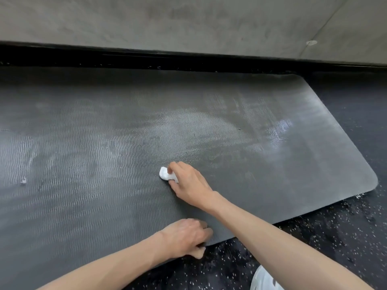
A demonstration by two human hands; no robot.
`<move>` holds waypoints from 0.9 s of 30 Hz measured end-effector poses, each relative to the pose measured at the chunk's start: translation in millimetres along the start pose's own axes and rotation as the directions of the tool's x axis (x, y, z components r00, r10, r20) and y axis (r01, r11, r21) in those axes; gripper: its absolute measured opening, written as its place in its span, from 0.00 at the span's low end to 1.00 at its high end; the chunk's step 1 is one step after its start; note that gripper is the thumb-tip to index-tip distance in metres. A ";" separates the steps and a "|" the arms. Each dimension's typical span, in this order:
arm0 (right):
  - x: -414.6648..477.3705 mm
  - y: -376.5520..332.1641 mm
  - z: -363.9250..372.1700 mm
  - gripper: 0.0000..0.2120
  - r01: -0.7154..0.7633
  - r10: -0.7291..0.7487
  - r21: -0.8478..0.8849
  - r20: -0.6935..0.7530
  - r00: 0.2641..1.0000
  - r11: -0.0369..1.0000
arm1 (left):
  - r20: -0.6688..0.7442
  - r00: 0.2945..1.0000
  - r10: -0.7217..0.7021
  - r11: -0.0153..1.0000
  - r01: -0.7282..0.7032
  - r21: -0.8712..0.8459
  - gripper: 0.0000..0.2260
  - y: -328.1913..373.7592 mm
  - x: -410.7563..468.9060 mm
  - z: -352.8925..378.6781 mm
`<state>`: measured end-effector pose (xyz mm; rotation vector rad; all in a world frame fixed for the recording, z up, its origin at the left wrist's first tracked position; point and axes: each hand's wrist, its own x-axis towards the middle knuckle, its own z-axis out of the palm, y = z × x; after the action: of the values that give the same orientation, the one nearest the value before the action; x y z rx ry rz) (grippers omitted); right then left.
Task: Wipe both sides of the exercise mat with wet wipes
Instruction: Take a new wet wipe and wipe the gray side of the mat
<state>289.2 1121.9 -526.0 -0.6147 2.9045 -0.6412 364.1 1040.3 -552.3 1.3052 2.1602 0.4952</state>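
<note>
white wipe [165, 174] clamped in right grip [188, 181] on mat [104, 143]; left grip [184, 237] pinches mat edge

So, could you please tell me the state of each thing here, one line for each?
exercise mat: lies flat on the floor, textured side up, with shiny wet streaks towards its right end.
wet wipe: crumpled into a wad, pressed on the mat.
right hand: grips the wipe, fingers curled round it.
left hand: holds the mat's near edge, fingers curled.
</note>
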 end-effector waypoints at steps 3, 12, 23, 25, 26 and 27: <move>1.2 1.5 2.5 0.10 0.000 0.000 -0.002 0.005 1.000 1.000 | -0.020 0.999 0.031 0.998 -0.029 0.061 0.13 -2.0 -0.1 -2.1; 18.4 6.9 5.4 0.12 0.002 -0.002 0.017 -0.020 1.000 1.000 | -0.571 0.817 0.075 0.989 0.014 0.150 0.10 -57.2 -45.1 -28.7; 32.9 -14.1 30.1 0.06 0.246 -0.247 0.049 0.006 0.969 0.968 | -0.758 0.384 -0.528 0.669 0.737 -0.093 0.14 -169.2 -77.1 -79.3; 25.1 -12.6 34.3 0.07 0.309 -0.313 0.075 0.036 0.949 0.948 | -0.747 0.390 -0.538 0.664 0.743 -0.090 0.16 -186.0 -78.3 -89.5; 22.9 -12.2 33.9 0.09 0.359 -0.365 0.086 0.067 0.929 0.929 | -0.741 0.395 -0.543 0.663 0.743 -0.090 0.16 -192.5 -78.8 -92.8; 24.9 -10.5 33.1 0.10 0.402 -0.409 0.091 0.098 0.907 0.911 | -0.735 0.397 -0.549 0.664 0.741 -0.095 0.16 -196.9 -78.7 -94.5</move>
<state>276.4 1090.4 -551.9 -1.2222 2.6481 -0.7160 199.1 878.0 -570.3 0.1698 3.2441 0.4287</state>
